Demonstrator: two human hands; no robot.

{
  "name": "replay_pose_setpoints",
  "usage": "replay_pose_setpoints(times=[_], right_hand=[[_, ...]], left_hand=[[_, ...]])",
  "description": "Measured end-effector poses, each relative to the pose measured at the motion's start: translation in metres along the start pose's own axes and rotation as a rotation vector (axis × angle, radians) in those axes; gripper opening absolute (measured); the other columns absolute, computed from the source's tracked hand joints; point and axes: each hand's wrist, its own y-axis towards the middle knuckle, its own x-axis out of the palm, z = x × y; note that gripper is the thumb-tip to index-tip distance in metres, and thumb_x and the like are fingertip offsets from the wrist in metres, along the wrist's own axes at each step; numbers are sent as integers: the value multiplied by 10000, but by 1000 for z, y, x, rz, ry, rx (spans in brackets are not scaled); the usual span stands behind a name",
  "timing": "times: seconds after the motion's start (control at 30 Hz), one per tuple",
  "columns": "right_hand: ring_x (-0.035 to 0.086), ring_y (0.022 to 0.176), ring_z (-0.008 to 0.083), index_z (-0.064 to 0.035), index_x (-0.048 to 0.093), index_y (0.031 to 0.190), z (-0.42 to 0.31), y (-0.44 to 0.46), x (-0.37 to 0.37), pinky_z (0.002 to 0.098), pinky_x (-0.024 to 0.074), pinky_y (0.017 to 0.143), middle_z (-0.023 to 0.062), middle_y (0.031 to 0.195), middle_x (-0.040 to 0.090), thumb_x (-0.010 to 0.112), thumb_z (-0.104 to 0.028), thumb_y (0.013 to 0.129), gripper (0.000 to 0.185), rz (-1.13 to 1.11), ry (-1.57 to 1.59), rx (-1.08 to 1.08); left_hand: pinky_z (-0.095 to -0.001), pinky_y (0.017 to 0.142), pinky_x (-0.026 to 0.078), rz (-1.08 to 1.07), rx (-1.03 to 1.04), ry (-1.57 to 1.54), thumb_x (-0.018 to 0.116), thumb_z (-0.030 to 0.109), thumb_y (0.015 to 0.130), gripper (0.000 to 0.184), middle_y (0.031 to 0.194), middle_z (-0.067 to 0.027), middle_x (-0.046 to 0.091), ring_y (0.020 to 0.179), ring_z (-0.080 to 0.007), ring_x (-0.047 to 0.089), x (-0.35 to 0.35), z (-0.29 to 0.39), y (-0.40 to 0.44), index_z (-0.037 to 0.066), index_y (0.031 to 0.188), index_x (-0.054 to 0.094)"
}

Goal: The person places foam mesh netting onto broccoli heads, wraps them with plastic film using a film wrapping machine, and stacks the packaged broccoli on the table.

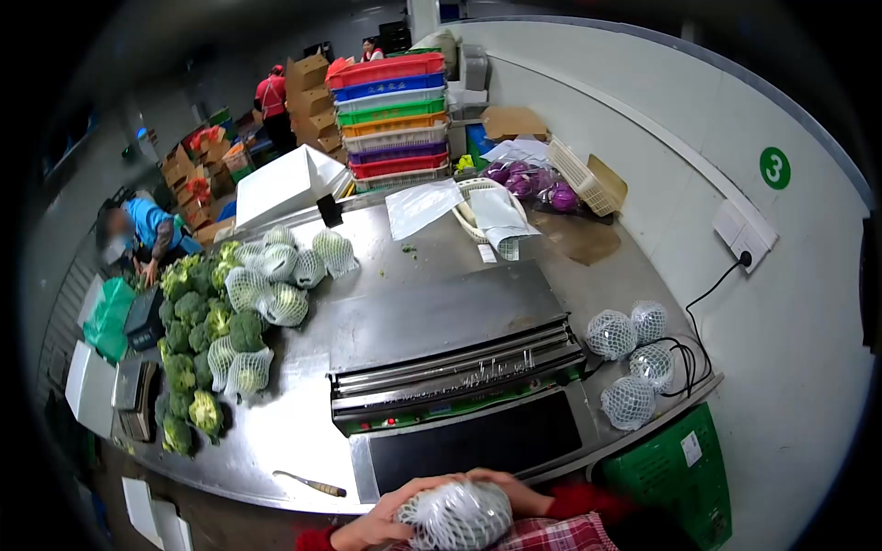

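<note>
Close to my body, at the table's front edge, a round foam-netted vegetable (459, 516) with a glossy surface sits between my hands. My left hand (384, 522) curls around its left side, and my right hand (513, 492) lies over its upper right side; both are closed on it. The netting hides what kind of vegetable it is. Just beyond my hands is the black pad (478, 445) of a film-wrapping machine (455, 375). A knife (312, 483) with a brown handle lies left of the pad.
Broccoli heads (191, 340) are piled at left, beside netted ones (280, 303). Several netted, shiny balls (629, 404) rest at right near a black cable (703, 344). Stacked crates (390, 119) and purple cabbages (528, 182) stand behind. A co-worker (152, 230) leans in at left. A green crate (666, 473) sits below right.
</note>
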Motion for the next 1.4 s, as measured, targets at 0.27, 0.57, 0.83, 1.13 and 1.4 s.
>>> replay_pose_setpoints(times=[0.27, 0.57, 0.83, 1.13, 1.4], right_hand=[[549, 1143, 261, -56, 455, 1341, -51, -67, -121, 407, 466, 971, 110, 1254, 546, 587, -446, 851, 640, 598, 485, -428], [531, 1154, 208, -6, 540, 1234, -231, -168, -403, 326, 415, 988, 93, 1219, 574, 522, -441, 932, 531, 1161, 35, -730], [647, 939, 403, 30, 465, 1305, -274, -124, -529, 469, 512, 812, 259, 1001, 665, 594, -589, 809, 804, 1950, -1297, 594], [612, 1042, 331, 3, 550, 1256, -347, 136, -413, 394, 476, 897, 206, 1155, 621, 693, -333, 802, 582, 900, -1482, -307], [488, 1236, 328, 6, 536, 1285, -346, 301, -405, 378, 387, 1034, 201, 1290, 549, 637, -432, 827, 642, 582, -1655, -349]], left_hand=[[-354, 1084, 327, 69, 18, 260, 635, 254, 917, 695, 1440, -158, 394, 1306, -233, 405, 16, -45, 130, -14, 1450, 278], [-392, 836, 508, 535, 308, 1167, 722, 260, 810, 388, 1001, -182, 669, 990, -326, 636, -139, 36, 319, 13, 1094, 630], [-432, 907, 464, 682, 271, 1455, 717, 240, 766, 618, 1267, -194, 539, 1110, -359, 547, -286, 33, 494, 53, 1299, 468], [-508, 968, 412, 1076, 211, 1751, 674, 105, 679, 709, 1384, -203, 437, 1277, -378, 417, -457, -7, 561, 32, 1338, 423], [-480, 810, 487, 1158, 62, 1779, 603, 177, 789, 337, 1154, -124, 616, 1070, -341, 575, -530, -13, 592, 109, 1118, 601]])
